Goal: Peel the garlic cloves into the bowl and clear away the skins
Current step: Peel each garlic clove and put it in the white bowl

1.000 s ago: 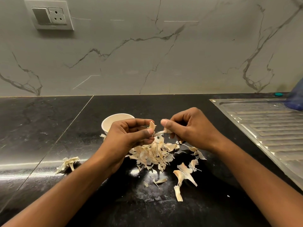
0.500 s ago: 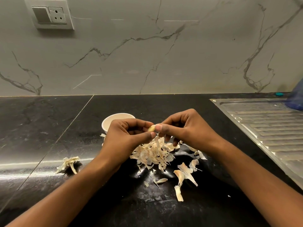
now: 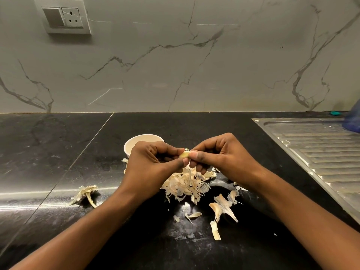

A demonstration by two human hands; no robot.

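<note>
At the far left of the black counter [image 3: 58, 152] lay a stray husk [image 3: 85, 193] with its stalk, well apart from everything else. To its right stood the white bowl [image 3: 131, 148], partly hidden behind the left hand [image 3: 150, 166]. Its contents could not be seen, so there was no telling how many peeled cloves it held. The left hand was held in front of the bowl with its fingers curled, thumb and forefinger pinching one end of a garlic clove [image 3: 184, 154]. The right hand [image 3: 228, 156] met it from the other side, its thumb and fingertips pinching the same clove. The clove looked pale yellow and mostly bare, with a shred of skin at its top. Below the hands a heap of skins [image 3: 185, 186] lay on the counter, and looser pieces [image 3: 222, 209] were scattered to the right, towards the steel drainboard [image 3: 321, 152]. Judging by the heap, the peeling was well along, and no unpeeled cloves showed on the counter. This clove had yet to go into the bowl, and the clearing of skins had not begun.
</note>
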